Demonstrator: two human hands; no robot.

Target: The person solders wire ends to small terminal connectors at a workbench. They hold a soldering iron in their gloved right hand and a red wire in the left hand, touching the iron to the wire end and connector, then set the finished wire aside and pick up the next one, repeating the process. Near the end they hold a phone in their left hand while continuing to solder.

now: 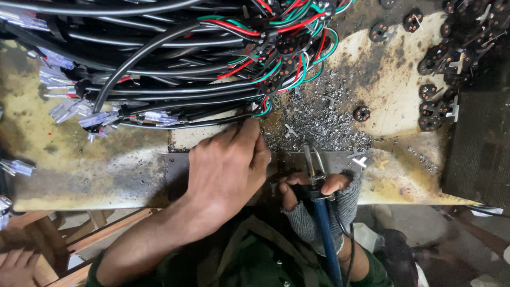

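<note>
**Two hands, one big pile of cables**

Loads of black cables sat coiled far left on the stained bench, clear connectors poking out. Left hand was curled, fingertips pinching the red, green and white wire ends at the bundle's near edge. Right hand, in a grey fingerless glove, gripped a blue-handled soldering iron, tip over the metal plate. Far right, plenty of round black discs lay loose, so I'd guess lots was left.

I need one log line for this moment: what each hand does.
left hand: bare, fingertips at cable bundle | right hand: gloved, grip on blue-handled soldering iron | bench: metal shavings
</note>
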